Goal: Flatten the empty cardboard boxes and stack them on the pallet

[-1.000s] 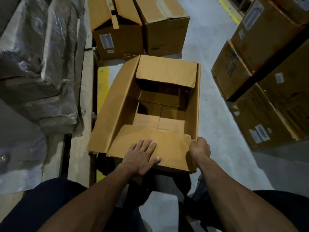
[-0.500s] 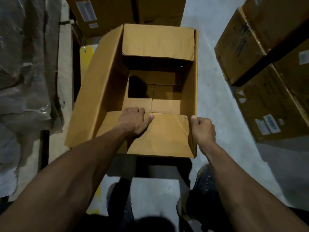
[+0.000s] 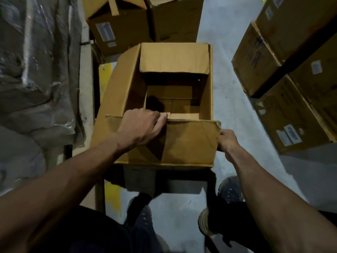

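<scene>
Your left hand grips the near flap's top edge; your right hand clasps its right corner. The open box stands on the floor, hemmed by wrapped bundles left, stacked cartons right.

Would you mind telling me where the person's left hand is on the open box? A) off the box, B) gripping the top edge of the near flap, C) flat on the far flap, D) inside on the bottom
B: the left hand curls its fingers over the near flap's top edge on the open box, while the right hand holds that flap's right corner.
</scene>
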Motion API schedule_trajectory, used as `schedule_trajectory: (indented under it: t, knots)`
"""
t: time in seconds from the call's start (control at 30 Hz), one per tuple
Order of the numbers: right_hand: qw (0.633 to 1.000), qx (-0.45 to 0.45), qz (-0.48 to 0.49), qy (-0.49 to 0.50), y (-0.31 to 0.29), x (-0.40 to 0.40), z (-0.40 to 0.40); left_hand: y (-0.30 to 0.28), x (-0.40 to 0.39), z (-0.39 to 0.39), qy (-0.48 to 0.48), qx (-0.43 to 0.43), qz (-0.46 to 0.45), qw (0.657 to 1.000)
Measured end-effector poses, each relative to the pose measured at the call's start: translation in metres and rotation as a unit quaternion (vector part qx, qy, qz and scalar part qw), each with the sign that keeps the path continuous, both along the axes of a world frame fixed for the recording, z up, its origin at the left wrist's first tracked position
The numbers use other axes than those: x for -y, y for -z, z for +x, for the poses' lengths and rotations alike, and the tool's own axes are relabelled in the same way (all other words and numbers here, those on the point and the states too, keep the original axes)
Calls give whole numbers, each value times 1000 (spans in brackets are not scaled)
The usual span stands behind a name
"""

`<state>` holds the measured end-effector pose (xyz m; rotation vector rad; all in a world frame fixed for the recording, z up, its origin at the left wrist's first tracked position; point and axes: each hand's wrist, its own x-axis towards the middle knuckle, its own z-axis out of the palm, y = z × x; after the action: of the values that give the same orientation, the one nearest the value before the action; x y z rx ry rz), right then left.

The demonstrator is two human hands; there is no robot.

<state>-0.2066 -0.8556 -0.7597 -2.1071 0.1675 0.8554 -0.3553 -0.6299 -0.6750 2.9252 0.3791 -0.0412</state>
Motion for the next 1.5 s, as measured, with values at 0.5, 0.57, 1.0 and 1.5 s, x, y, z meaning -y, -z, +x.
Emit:
schedule_trajectory:
  t: [0.5, 0.57, 1.0, 1.5]
  knots:
    - [993, 56, -94, -38, -6, -14, -13, 35, 74, -49, 56, -396, -176, 900]
    - [991, 72, -107, -45, -3, -17, -12, 57, 77, -49, 18, -363, -140, 921]
    - [965, 53, -207, -152, -5, -5, -67, 79, 102, -89, 15, -299, -52, 953]
    - [963, 57, -231, -127, -16, 19, -104, 54, 109, -107, -26, -370, -254, 893]
